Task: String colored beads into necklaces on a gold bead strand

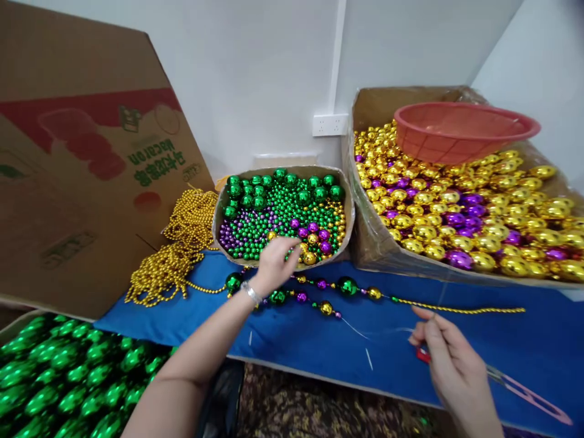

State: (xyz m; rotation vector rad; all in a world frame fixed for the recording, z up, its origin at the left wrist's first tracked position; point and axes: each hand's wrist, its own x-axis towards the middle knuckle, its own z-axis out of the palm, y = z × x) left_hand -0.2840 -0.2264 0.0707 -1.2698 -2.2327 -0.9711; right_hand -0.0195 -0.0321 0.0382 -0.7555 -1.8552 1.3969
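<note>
My left hand (277,263), with a bracelet on its wrist, reaches over the near edge of the bead box (218,243). Its fingers are curled together beside gold and purple beads (312,234); what they pinch, if anything, is hidden. On the right, my right hand (449,356) is closed on a clear thread (387,332). This thread leads left to a strand of green, gold and purple beads (325,308) lying on the blue cloth (319,353). Partly under my right hand lies a tool with a pink looped handle (533,394) and a red part.
A large carton (456,267) of gold and purple beads, with a red basket (465,131) on top, stands at right. Gold bead chains (159,274) are heaped at left beside a tall cardboard box (91,182). Green beads (77,377) fill a container at lower left.
</note>
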